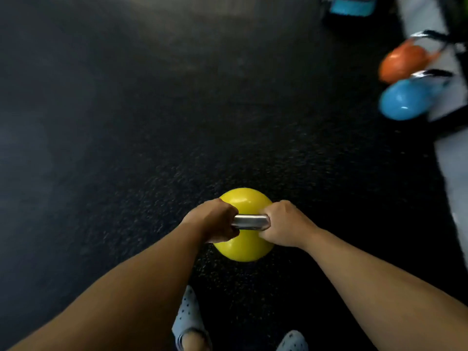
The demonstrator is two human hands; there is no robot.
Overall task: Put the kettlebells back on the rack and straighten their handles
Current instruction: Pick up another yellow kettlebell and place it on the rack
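While both fists clamp its steel handle (250,222), glossy round yellow kettlebell (244,252) hangs.

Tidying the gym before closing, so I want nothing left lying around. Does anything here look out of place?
Only the yellow kettlebell, away from the others over the black floor, held by left hand and right hand. The orange kettlebell and blue kettlebell sit together at far right.
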